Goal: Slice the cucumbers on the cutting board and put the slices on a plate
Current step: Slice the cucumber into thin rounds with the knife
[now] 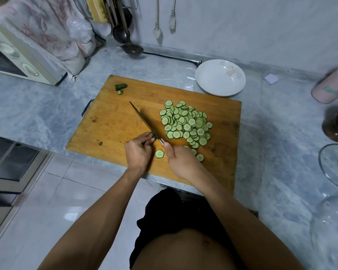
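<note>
left hand (138,151): fingers were curled down onto a small cucumber stub (154,135), which was pinched against the cutting board (113,121); knuckles were turned toward the blade; forearm was stretched in from lower left.
right hand (180,162): grip was closed round the knife handle (162,141), thumb laid along the top and pointed at the blade; most of the handle was hidden by the hand; forearm came in from lower right.
knife (140,116): blade was angled from the handle up and left, tip pointed at the far left of the board; blade sat just beside the left fingertips, at the stub.
cucumber slices (185,123): a loose heap of round slices was spread on the right half of the board, right of the blade; a few were partly covered by the right hand.
single slice (159,153): lay flat on the board between the two hands.
cucumber end (121,87): dark green end piece was left at the far left corner of the board, a tiny cut bit just beside it.
plate (205,82): white, with a faint flower print; set on the counter (27,114) touching or slightly overlapping the board's far right corner; no slices on it.
cutting board: wooden, lay on the counter, near edge at the counter's front.
writing/brands: none could be read.
other: oven (18,59) at far left; ladles (129,45) hung at the wall; pink canister (332,86) at far right.
</note>
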`<action>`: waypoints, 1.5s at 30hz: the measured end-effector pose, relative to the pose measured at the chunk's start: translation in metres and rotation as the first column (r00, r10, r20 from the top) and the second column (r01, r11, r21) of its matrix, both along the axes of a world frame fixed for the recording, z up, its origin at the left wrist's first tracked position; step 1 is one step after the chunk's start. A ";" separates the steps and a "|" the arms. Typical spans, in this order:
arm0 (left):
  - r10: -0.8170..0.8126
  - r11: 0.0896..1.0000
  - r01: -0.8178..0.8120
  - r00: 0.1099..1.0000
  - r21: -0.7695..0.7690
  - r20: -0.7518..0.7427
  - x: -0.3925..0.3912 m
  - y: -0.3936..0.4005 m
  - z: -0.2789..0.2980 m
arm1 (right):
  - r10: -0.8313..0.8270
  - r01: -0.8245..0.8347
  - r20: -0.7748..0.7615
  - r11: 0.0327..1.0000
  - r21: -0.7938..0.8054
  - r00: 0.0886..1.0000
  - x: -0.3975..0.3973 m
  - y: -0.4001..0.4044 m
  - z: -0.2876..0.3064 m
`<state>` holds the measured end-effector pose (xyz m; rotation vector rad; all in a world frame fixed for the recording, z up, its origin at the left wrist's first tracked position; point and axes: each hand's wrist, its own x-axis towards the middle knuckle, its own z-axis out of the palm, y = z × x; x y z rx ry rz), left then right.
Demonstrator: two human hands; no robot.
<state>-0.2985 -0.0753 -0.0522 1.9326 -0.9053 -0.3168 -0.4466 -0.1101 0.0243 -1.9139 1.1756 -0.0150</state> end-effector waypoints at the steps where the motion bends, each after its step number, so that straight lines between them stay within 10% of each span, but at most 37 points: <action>1: 0.000 1.000 0.000 1.000 0.001 0.001 0.000 0.000 0.000 | -0.012 0.012 0.007 1.000 0.006 1.000 -0.001 -0.002 0.000; 45: -0.042 0.998 0.040 0.998 0.050 0.053 -0.008 -0.001 -0.003 | -0.023 0.023 0.026 1.000 0.000 0.999 -0.018 0.000 0.000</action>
